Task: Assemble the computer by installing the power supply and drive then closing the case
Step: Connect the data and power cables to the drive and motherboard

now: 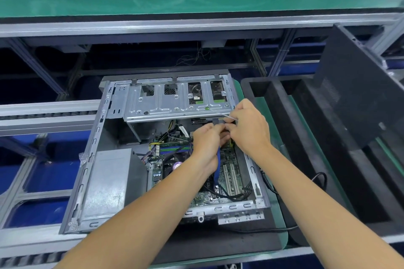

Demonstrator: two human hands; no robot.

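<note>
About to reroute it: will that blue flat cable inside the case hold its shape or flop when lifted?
Probably floppy: the blue cable hangs in a loose curve from the hands' pinch down toward the motherboard. It looks thin and ribbon-like, so likely light and easily kinked. Its lower end seems attached, so tugging may strain it.

Power supply (105,183) sits left in the case (91,148), drive cage (177,98) behind, side panel (358,94) right
</note>
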